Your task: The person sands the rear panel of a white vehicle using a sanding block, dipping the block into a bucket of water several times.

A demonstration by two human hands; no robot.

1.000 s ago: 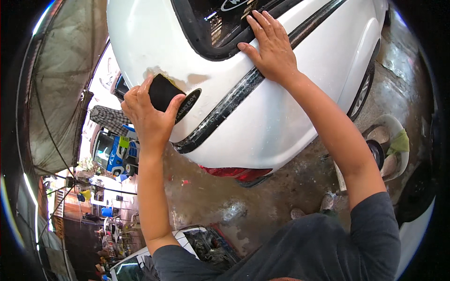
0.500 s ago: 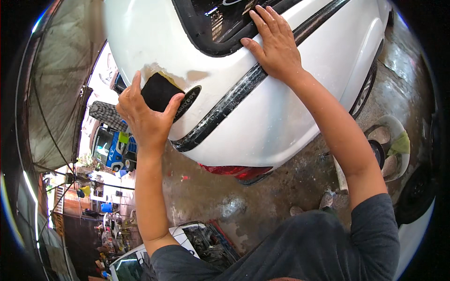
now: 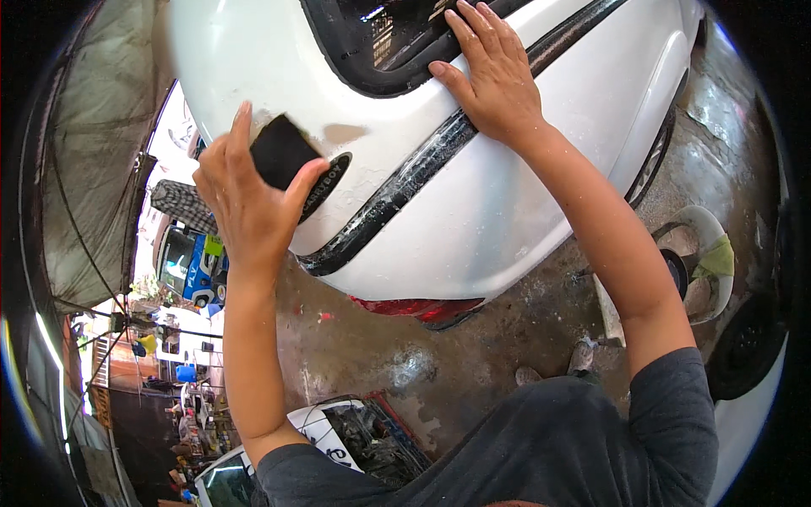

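My left hand (image 3: 245,203) grips a black sanding pad (image 3: 284,152) between thumb and fingers, laid against the rear corner of a white vehicle body (image 3: 245,51). A grey-brown patch (image 3: 345,133) shows in the paint just right of the pad. By my left thumb sits a black oval badge (image 3: 328,188). My right hand (image 3: 500,89) lies flat with fingers spread, its fingertips over the black rim of a window (image 3: 397,42). Its palm lies near a black trim strip (image 3: 397,190) with whitish smears. Water drops dot the paint.
A red tail light (image 3: 414,308) sits below the strip, above a wet floor (image 3: 405,372). On the right stands a pale bucket (image 3: 716,287) with a green cloth (image 3: 716,258) on its rim, near a black wheel (image 3: 748,346). A blue vehicle (image 3: 190,266) is at far left.
My left hand and the sanding pad have shifted slightly up and left in view. The yellow edge of the pad no longer shows. My right hand stays flat at the window.
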